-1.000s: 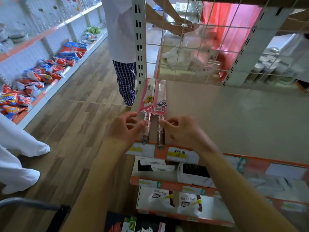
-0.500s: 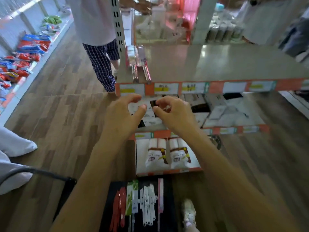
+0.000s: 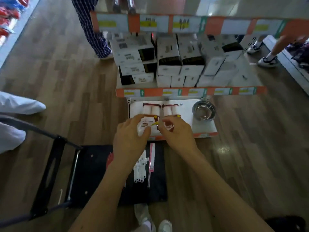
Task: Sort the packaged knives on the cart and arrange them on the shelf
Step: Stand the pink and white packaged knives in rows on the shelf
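Several packaged knives [image 3: 139, 171] lie side by side on the black cart [image 3: 93, 173] at the person's feet: a bunch of white ones, a pink pack [image 3: 151, 154] just beside them, and a red pack [image 3: 109, 159] partly hidden by the left forearm. Each looks thin, flat and light. The packs are probably stiff along their length, with a glossy film that may slip. The metal handle end likely carries the weight, so the best hold is a pinch across the long edges near that end.

Left hand [image 3: 131, 138] and right hand [image 3: 178, 133] hover above the cart's far edge, fingers loosely curled and grasping nothing.

Beyond them, the bottom shelf [image 3: 185, 113] holds wrapped white rolls [image 3: 151, 110] and a steel bowl [image 3: 203, 110]. The middle shelf is packed with white-and-black boxes [image 3: 168, 61]. The top shelf [image 3: 212, 25], edged with price labels, is smooth and pale. Two metal handles, perhaps of knives, show at its left end, too blurred to be sure.

Wood-plank floor [image 3: 58, 81] surrounds the unit. Other people stand near: checked trousers [image 3: 91, 29] to the left and sneakers [image 3: 268, 60] to the right.
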The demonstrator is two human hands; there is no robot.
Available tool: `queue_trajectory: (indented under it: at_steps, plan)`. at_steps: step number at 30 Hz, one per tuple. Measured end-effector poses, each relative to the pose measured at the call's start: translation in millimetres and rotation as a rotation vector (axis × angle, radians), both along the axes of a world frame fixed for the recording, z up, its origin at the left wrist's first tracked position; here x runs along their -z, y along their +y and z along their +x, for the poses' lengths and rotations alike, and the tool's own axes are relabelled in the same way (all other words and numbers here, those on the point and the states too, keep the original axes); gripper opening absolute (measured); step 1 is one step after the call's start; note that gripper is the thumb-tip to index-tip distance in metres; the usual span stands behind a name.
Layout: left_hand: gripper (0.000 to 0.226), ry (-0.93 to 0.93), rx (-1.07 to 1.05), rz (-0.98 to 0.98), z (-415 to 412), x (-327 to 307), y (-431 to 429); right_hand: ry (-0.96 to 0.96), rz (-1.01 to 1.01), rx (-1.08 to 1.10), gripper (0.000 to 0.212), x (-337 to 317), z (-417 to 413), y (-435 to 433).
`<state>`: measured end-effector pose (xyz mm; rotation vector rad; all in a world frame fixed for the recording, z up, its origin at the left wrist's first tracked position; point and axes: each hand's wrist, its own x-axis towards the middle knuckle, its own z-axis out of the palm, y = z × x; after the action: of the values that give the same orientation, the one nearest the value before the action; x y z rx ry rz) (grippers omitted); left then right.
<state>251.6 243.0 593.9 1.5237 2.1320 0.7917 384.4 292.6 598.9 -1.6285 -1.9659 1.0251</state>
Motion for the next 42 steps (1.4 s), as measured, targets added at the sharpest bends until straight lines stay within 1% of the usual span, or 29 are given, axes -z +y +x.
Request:
queue_trajectory:
  at_steps: [4,7,9,12,15,19,20,22,25,28,32,35,39,42]
  plan:
    - [0.038,-0.039,-0.004,-0.047,15.7,61.1,-29.3,-0.005,-0.040,-0.021,0.028,52.9,17.2,-25.0]
    - [0.030,-0.101,-0.040,-0.124,20.1,125.6,-45.5,-0.024,-0.081,-0.031,0.023,118.7,22.0,-41.7]
    - [0.030,-0.094,-0.050,-0.226,18.6,189.9,-55.2,-0.047,-0.115,-0.016,0.022,182.1,21.2,-52.3]
    - [0.033,-0.133,-0.105,-0.347,13.4,306.5,-70.1,-0.076,-0.188,0.026,0.022,300.5,15.7,-69.2]
    - [0.033,-0.152,-0.154,-0.377,7.4,419.0,-76.3,-0.082,-0.277,0.115,0.021,420.4,7.7,-87.8]
    - [0.035,-0.192,-0.203,-0.400,11.3,545.8,-75.2,-0.134,-0.280,0.195,0.023,552.7,-0.4,-94.5]
    - [0.037,-0.182,-0.222,-0.409,13.6,571.8,-74.9,-0.155,-0.282,0.200,0.023,578.6,-1.9,-93.3]
    - [0.047,-0.085,-0.244,-0.437,18.9,614.6,-73.6,-0.214,-0.290,0.200,0.026,619.8,-3.6,-89.5]
    - [0.054,0.067,-0.251,-0.456,26.5,644.4,-69.6,-0.286,-0.289,0.172,0.036,651.9,-7.0,-84.9]
    - [0.049,0.099,-0.255,-0.430,29.8,650.9,-66.5,-0.297,-0.282,0.156,0.041,657.8,-12.0,-83.3]
    - [0.045,0.140,-0.227,-0.449,29.2,650.0,-66.6,-0.309,-0.301,0.135,0.034,663.0,-11.7,-85.0]
    - [0.044,0.186,-0.184,-0.509,26.3,649.6,-61.0,-0.314,-0.295,0.140,0.028,668.9,-12.3,-84.1]
    - [0.043,0.154,-0.219,-0.507,23.7,648.6,-56.0,-0.251,-0.292,0.152,0.024,671.1,-12.1,-83.5]
    - [0.035,0.183,-0.220,-0.521,21.9,647.4,-52.7,-0.202,-0.276,0.140,0.029,671.4,-7.6,-86.7]
